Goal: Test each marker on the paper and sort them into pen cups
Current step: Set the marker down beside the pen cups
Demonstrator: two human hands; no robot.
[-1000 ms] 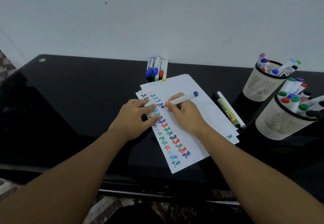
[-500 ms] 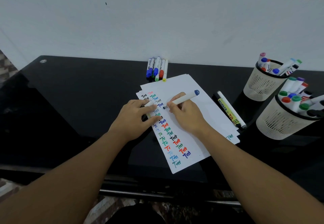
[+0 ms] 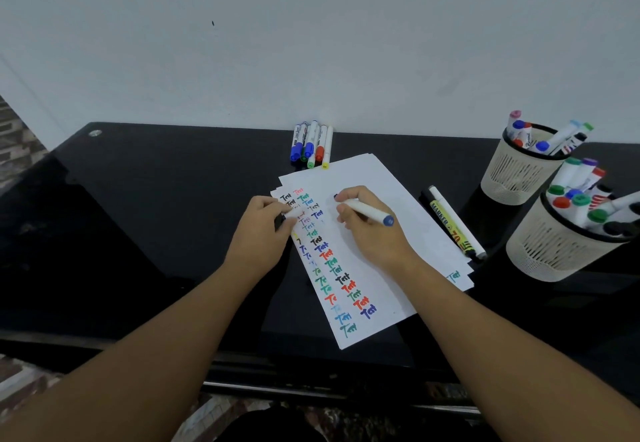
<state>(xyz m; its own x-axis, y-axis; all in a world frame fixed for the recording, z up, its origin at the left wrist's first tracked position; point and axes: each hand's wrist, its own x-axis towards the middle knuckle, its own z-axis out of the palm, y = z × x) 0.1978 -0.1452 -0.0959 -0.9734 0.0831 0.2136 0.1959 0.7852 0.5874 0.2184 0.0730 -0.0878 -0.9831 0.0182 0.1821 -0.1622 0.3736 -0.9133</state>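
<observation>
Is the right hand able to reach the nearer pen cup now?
Probably yes: the nearer cup stands to the right of the right hand, with only two markers lying flat on the table between them.

Soft even light (edges bent, w/ blur)

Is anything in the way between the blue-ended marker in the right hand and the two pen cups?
On the table, a yellow-labelled marker and a white marker lie between the right hand and the pen cups. Lifted, the blue-ended marker would pass above them.
</observation>
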